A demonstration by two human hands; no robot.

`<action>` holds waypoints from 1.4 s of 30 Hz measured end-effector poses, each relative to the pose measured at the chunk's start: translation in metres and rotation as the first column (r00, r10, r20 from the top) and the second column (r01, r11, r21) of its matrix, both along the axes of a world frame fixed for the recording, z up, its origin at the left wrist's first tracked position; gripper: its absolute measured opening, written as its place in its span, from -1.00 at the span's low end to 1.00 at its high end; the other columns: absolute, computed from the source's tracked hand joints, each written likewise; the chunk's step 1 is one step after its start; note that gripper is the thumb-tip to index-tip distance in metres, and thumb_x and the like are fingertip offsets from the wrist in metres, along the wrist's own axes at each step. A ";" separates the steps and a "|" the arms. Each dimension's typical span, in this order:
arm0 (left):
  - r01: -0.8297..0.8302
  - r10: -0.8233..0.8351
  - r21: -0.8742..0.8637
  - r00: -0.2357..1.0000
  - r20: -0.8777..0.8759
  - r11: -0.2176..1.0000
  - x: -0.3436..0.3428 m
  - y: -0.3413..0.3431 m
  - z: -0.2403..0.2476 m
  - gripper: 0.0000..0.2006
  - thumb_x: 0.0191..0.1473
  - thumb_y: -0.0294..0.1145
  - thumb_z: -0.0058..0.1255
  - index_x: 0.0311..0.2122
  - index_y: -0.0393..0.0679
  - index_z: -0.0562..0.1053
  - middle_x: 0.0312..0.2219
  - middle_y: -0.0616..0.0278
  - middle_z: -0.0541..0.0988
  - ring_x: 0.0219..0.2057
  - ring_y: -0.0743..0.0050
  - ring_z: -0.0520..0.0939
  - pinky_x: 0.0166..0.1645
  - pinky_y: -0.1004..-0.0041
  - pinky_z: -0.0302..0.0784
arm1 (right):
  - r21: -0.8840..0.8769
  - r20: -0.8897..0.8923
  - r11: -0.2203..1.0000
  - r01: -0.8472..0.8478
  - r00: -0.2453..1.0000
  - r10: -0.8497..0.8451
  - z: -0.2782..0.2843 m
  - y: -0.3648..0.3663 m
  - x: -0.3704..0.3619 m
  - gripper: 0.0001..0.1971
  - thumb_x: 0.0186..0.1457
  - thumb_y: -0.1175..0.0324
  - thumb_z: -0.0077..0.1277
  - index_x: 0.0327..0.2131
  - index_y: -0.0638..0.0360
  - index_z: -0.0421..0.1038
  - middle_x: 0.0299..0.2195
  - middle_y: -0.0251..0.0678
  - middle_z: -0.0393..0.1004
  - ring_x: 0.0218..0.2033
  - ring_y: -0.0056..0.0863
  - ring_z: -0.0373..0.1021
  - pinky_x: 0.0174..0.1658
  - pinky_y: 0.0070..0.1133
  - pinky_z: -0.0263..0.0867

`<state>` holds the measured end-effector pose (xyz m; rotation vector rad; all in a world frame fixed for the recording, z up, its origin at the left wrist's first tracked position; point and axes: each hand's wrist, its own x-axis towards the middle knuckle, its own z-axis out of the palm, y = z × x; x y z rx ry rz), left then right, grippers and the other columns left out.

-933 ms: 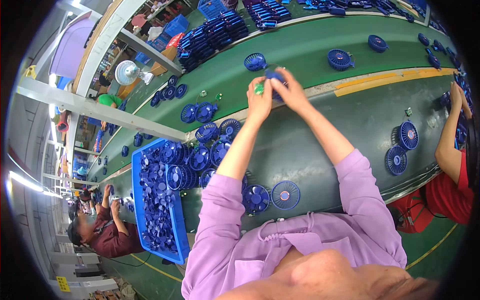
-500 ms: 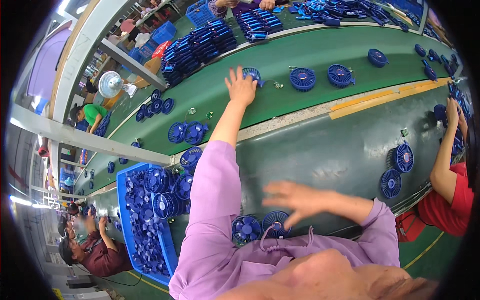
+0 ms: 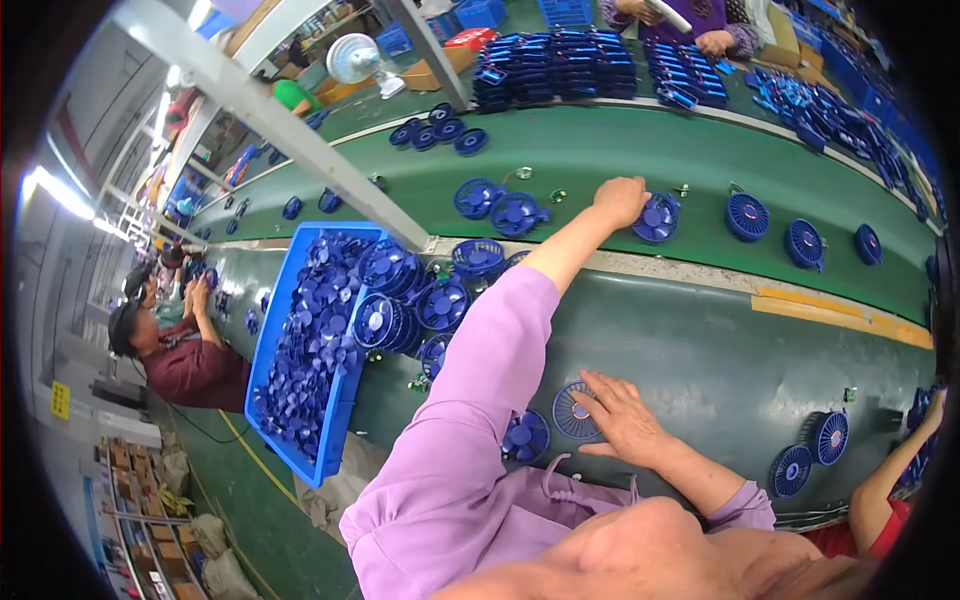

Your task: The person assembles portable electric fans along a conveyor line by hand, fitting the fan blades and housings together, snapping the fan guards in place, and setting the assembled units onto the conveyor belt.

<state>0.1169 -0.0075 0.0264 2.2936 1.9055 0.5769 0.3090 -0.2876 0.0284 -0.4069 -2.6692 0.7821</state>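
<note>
My left hand (image 3: 622, 200) reaches out to the green conveyor belt. Its fingers curl at the left edge of a blue round fan housing (image 3: 656, 217), whose blades face up; the fingertips are partly hidden. Close to my body, my right hand (image 3: 632, 428) has its fingers stretched out over the right edge of a blue fan grille (image 3: 577, 410) on the dark green worktable. Beside that grille lies a blue fan housing with blades (image 3: 525, 436), partly behind my left sleeve.
A blue crate (image 3: 300, 240) full of fan blades stands left, beside stacked fan housings (image 3: 388, 322). More fans (image 3: 747, 216) with small circuit boards lie along the belt. A grey post (image 3: 270, 120) slants across. Co-workers sit left, right and across the belt.
The view has swung left. My left hand, spread over the fan before, now curls at its edge. My right hand has come down from mid-air to the grille.
</note>
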 end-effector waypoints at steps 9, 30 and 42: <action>-0.059 -0.064 0.184 0.798 0.599 0.981 -0.008 -0.097 0.045 -0.67 0.17 -0.15 -0.09 -0.24 -0.24 0.49 -0.39 -0.05 0.58 -0.31 0.05 0.60 -0.19 0.26 0.47 | -0.221 -0.381 0.906 0.361 0.823 -0.421 0.029 0.046 0.015 -0.19 -0.36 0.34 0.33 0.09 0.17 0.25 0.07 -0.10 0.26 0.13 -0.13 0.19 0.17 -0.33 0.15; -0.094 -0.039 0.013 -0.282 0.959 0.996 0.026 -0.224 0.031 -0.58 0.30 -0.01 -0.34 0.07 -0.10 0.24 -0.10 0.25 0.42 -0.05 0.45 0.46 0.07 0.36 0.38 | -0.075 -0.498 0.899 0.431 0.765 -0.408 0.017 0.094 -0.044 -0.06 0.03 -0.34 -0.18 0.23 0.27 -0.04 0.18 0.10 0.09 0.19 0.03 0.08 0.23 -0.26 0.00; -0.083 -0.071 0.054 -0.212 0.975 0.995 0.033 -0.227 0.044 -0.65 0.32 -0.10 -0.34 0.04 -0.11 0.26 -0.11 0.25 0.39 -0.09 0.50 0.44 0.03 0.42 0.38 | -0.053 -0.560 0.907 0.417 0.740 -0.373 0.017 0.087 -0.043 -0.09 0.12 -0.34 -0.37 0.24 0.33 -0.09 0.22 0.14 0.00 0.24 0.03 0.01 0.26 -0.29 -0.05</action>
